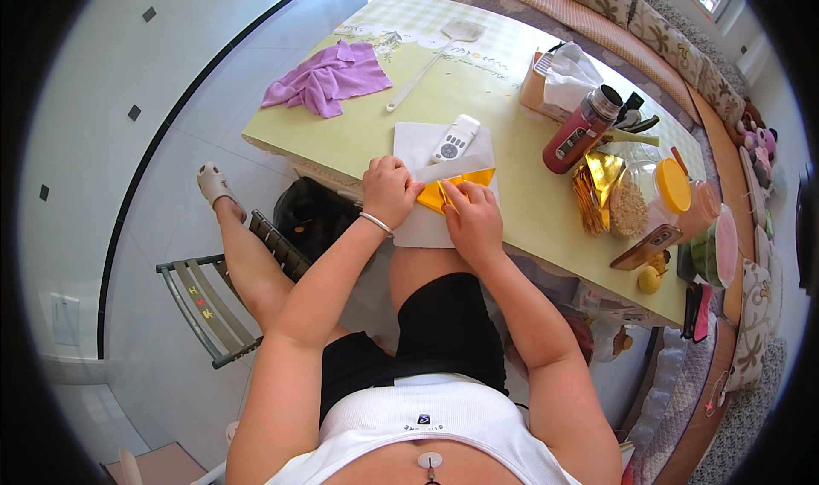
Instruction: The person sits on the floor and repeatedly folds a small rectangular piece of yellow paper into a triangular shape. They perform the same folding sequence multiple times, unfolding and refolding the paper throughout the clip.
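Note:
A sheet of shiny gold paper with a white back (pixel 433 197) is partly folded in front of me, with a white strip along its upper edge. My left hand (pixel 391 193) has its fingers curled at the paper's left corner, thumb and fingertips pinching it. With bent fingers, my right hand (pixel 474 220) presses and grips the paper's lower right part. Beneath both lies a flat white sheet (pixel 411 140) at the table's near edge. A white remote control (pixel 455 139) rests on that sheet, just beyond the gold paper.
On the table (pixel 341 135) lie a purple cloth (pixel 333 80) and a metal spatula (pixel 426 71). To the right stand a tissue box (pixel 537 88), a red thermos (pixel 580 131), a stack of gold paper (pixel 593 195), a yellow-lidded jar (pixel 631 208) and a phone (pixel 646 246).

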{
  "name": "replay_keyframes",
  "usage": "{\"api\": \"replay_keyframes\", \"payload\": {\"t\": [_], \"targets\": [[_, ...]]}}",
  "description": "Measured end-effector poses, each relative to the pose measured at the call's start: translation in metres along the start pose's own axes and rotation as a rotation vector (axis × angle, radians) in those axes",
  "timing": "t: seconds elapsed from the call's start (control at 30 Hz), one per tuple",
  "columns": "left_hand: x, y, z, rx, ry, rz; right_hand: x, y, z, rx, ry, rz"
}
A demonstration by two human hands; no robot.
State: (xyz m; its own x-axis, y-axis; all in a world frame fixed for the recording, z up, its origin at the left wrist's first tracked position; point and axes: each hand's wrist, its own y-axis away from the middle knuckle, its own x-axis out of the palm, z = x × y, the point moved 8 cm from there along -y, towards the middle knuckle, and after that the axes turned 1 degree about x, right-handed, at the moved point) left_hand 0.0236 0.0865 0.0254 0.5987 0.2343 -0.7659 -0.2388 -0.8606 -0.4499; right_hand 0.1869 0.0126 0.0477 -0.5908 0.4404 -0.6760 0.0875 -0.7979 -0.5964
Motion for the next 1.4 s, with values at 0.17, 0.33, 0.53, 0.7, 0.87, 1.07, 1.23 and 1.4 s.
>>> {"api": "replay_keyframes", "payload": {"t": [0.17,0.33,0.53,0.7,0.87,1.07,1.23,1.4], "targets": [[0.000,0.000,-0.001,-0.001,-0.017,-0.003,0.011,0.002,0.002,-0.119,0.153,0.059],[-0.009,0.001,-0.012,0.041,-0.111,-0.023,0.017,0.002,0.001,-0.109,0.230,0.097],[-0.012,0.045,-0.057,0.561,-0.218,-0.102,0.017,0.001,0.005,-0.131,0.251,0.101],[-0.014,0.034,-0.054,0.301,-0.083,-0.052,0.016,0.001,0.002,-0.144,0.280,0.107],[-0.006,-0.004,-0.040,0.056,-0.092,0.024,0.013,-0.008,-0.023,-0.019,0.127,0.173],[0.008,-0.024,-0.043,0.001,-0.192,0.148,-0.003,-0.034,-0.047,0.050,0.213,0.130],[0.003,-0.017,-0.067,0.216,-0.255,0.078,0.007,-0.051,-0.027,-0.287,0.318,0.250],[0.022,0.002,-0.072,0.169,-0.138,0.273,0.026,-0.042,-0.040,-0.292,0.366,0.690]]}}
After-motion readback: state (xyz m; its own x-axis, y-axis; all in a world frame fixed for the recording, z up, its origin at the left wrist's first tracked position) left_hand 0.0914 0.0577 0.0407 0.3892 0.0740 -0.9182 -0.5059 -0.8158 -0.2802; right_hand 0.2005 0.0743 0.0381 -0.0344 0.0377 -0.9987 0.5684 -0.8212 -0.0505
